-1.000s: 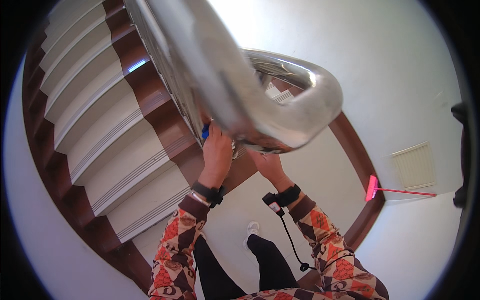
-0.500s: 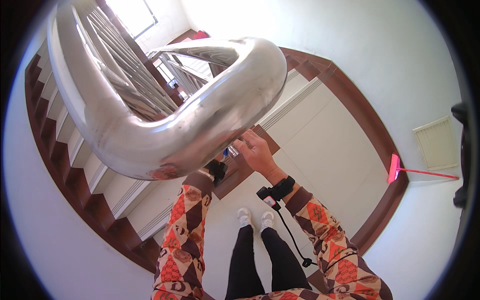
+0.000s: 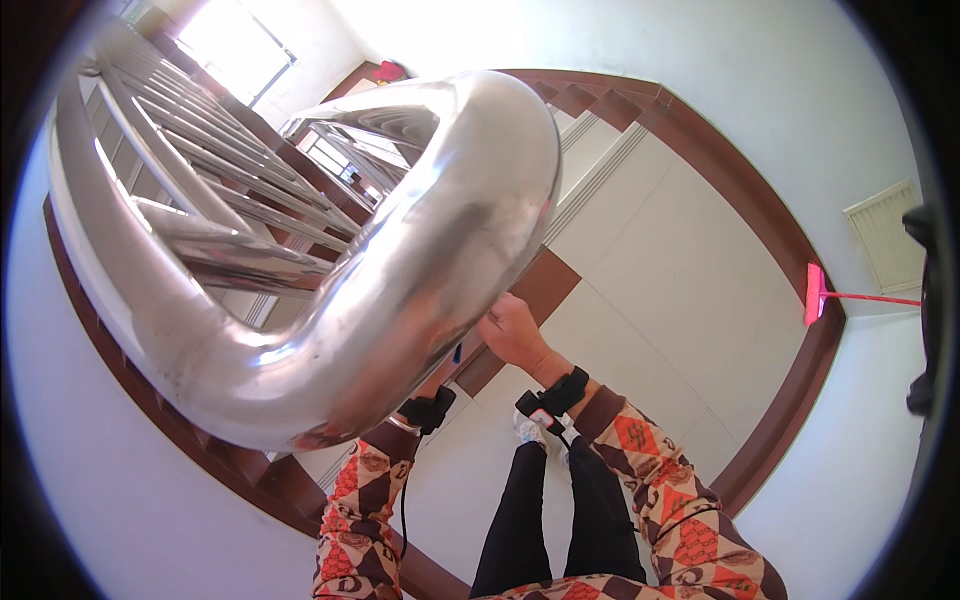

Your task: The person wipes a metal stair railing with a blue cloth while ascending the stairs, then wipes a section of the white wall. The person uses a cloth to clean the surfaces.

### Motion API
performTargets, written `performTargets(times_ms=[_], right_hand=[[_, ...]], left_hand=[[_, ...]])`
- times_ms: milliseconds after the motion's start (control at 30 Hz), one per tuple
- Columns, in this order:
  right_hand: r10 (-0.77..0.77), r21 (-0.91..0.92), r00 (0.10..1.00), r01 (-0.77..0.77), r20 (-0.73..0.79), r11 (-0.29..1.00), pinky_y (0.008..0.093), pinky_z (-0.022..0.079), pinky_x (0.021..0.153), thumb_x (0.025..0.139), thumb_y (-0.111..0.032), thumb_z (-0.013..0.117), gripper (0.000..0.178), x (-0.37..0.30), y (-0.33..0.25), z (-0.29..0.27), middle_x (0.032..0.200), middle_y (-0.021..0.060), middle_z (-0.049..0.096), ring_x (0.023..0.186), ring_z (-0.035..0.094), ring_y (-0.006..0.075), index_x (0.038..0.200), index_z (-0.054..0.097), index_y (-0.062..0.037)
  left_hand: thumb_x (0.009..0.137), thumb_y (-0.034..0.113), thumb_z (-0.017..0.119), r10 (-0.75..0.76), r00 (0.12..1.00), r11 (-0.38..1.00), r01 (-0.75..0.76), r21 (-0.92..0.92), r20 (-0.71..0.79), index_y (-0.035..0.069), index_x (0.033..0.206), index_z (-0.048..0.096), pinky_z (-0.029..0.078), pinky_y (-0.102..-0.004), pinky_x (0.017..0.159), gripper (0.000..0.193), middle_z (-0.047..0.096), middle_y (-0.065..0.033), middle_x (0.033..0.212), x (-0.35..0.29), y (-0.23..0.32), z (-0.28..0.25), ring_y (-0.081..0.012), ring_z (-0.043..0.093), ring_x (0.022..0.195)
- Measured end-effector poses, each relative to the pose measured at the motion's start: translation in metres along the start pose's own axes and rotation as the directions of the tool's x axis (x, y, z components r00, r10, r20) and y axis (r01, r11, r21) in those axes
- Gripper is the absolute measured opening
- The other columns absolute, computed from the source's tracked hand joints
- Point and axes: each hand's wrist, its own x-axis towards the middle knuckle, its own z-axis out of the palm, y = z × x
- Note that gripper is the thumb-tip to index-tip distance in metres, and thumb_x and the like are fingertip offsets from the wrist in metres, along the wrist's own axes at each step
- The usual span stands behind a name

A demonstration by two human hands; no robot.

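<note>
A thick, shiny steel handrail [image 3: 470,220] bends in a big loop across the upper left and covers much of what my hands do. My right hand [image 3: 514,332] is behind its lower edge, fingers curled in and their tips hidden; what they hold, if anything, does not show. Only the wrist and a sliver of my left hand [image 3: 434,380] show, below the rail; its fingers are out of sight behind the steel. Between the two hands a small dark-blue bit [image 3: 458,353] peeks out, too little of it visible to name.
Thinner steel bars [image 3: 250,190] run beyond the rail, beside stairs with brown edging. Pale tiles [image 3: 660,300] cover the landing, bordered by brown skirting. A pink broom [image 3: 815,294] leans at the right wall near a cream vent panel [image 3: 884,237]. A window lies at upper left.
My view has shifted, so the rail loop sits lower and further left. My right hand is lower, its fingers more hidden behind the rail. The metallic piece beside it no longer shows.
</note>
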Motion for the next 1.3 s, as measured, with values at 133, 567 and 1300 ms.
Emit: performTargets(times_ms=[133, 567, 1300], right_hand=[[0.051, 0.081, 0.993, -0.042, -0.108, 0.996, 0.0364, 0.053, 0.094, 0.098, -0.019, 0.064, 0.036, 0.009, -0.003, -0.019, 0.123, 0.0201, 0.07, 0.108, 0.069, 0.0306, 0.126, 0.066, 0.0025], [0.3, 0.428, 0.945, -0.221, -0.126, 0.876, 0.0264, 0.051, 0.09, 0.101, -0.025, 0.063, 0.039, 0.018, 0.076, -0.094, 0.12, 0.0109, 0.072, 0.101, 0.066, 0.0129, 0.13, 0.066, 0.0001], [0.262, 0.536, 0.965, -0.207, -0.029, 0.819, 0.0278, 0.052, 0.092, 0.101, -0.02, 0.063, 0.036, 0.047, 0.228, -0.099, 0.116, 0.0096, 0.072, 0.104, 0.065, 0.0125, 0.13, 0.066, -0.0008]], left_hand=[[0.082, -0.004, 0.067, 0.044, 0.998, 0.972, -0.055, -0.227, -0.055, 0.008, 0.13, 0.059, 0.054, -0.0456, 0.097, 0.05, 0.055, -0.015, 0.141, 0.037, 0.031, -0.025, -0.0388, 0.055, 0.128], [0.091, 0.012, 0.058, 0.352, 0.886, 0.607, -0.462, 0.647, 0.303, 0.007, 0.13, 0.062, 0.022, -0.0468, 0.122, 0.04, 0.046, -0.0131, 0.155, 0.112, 0.041, 0.017, -0.0281, 0.032, 0.152], [0.091, 0.013, 0.06, 0.091, 0.958, 0.616, -0.269, 0.74, 0.273, 0.012, 0.15, 0.045, 0.008, -0.0574, 0.123, 0.06, 0.028, -0.0207, 0.166, 0.073, 0.005, 0.185, -0.0352, 0.018, 0.157]])
